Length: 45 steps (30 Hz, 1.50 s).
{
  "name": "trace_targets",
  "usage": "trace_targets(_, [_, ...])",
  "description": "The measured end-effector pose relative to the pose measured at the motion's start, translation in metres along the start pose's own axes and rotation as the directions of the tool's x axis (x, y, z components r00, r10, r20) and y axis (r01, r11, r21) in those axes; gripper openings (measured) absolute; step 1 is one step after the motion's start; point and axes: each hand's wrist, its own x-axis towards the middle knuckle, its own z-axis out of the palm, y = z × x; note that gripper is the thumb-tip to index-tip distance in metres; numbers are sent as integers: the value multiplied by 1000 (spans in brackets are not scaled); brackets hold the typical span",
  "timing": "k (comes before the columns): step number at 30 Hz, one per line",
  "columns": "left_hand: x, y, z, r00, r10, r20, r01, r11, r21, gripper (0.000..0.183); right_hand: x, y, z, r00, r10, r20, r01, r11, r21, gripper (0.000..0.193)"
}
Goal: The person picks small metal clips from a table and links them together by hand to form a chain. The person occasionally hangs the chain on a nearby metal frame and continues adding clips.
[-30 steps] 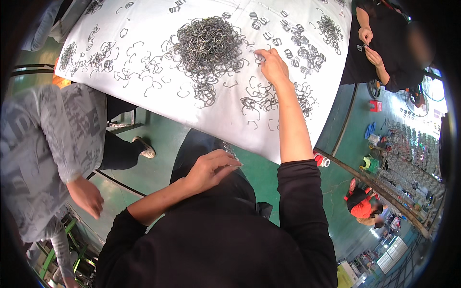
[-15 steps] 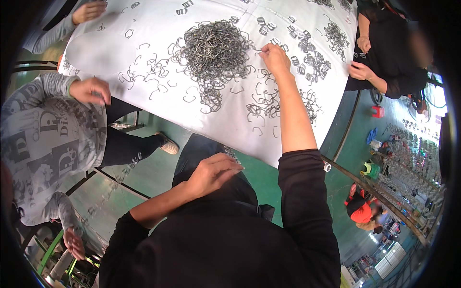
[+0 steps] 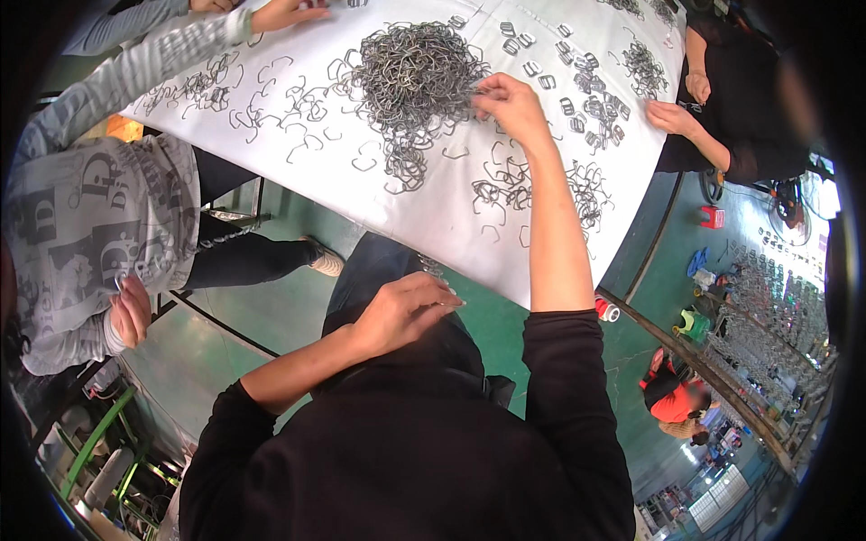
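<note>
A heap of bent grey wire hooks (image 3: pixel 417 72) lies on the white-covered table (image 3: pixel 361 206). My right hand (image 3: pixel 514 110) reaches over the table to the heap's right edge. Its thumb and fingers are drawn together beside the hooks, and what lies between them is too small to make out. Looser wire hooks (image 3: pixel 505 185) are scattered under and beside my right forearm. Closer to my body, my left hand (image 3: pixel 401 314) is raised above my lap, off the table. Its fingers are bent and pressed toward the thumb; whatever they hold is hidden.
Flat metal buckles (image 3: pixel 591 99) lie right of the heap. A co-worker's sleeved arm (image 3: pixel 135 81) stretches across the table's left corner. Another person's hand (image 3: pixel 672 117) works at the right edge. Below that edge runs a long metal bar (image 3: pixel 695 361).
My right hand has shifted slightly toward the heap's edge. My left hand has hardly moved. The co-worker at the left has swung an arm out over the table.
</note>
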Motion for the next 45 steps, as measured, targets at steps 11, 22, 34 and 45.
trace_targets(11, [-10, -2, 12, 997, 53, -53, -54, 998, -30, 15, -20, 12, -6, 944, -102, -315, -131, 759, -638, 17])
trace_targets(22, [-13, -4, 13, 996, 52, -68, -55, 997, -49, 16, -80, 35, -11, 954, -145, -263, 3, 880, -475, 29])
trace_targets(34, [-13, -2, 10, 999, 14, -33, -16, 999, -35, 16, -74, 34, -15, 999, 19, -46, -42, 831, -554, 21])
trace_targets(45, [-12, -6, 14, 998, 33, -44, -34, 999, -26, 18, -97, 52, -35, 910, 88, -406, -295, 825, -482, 16])
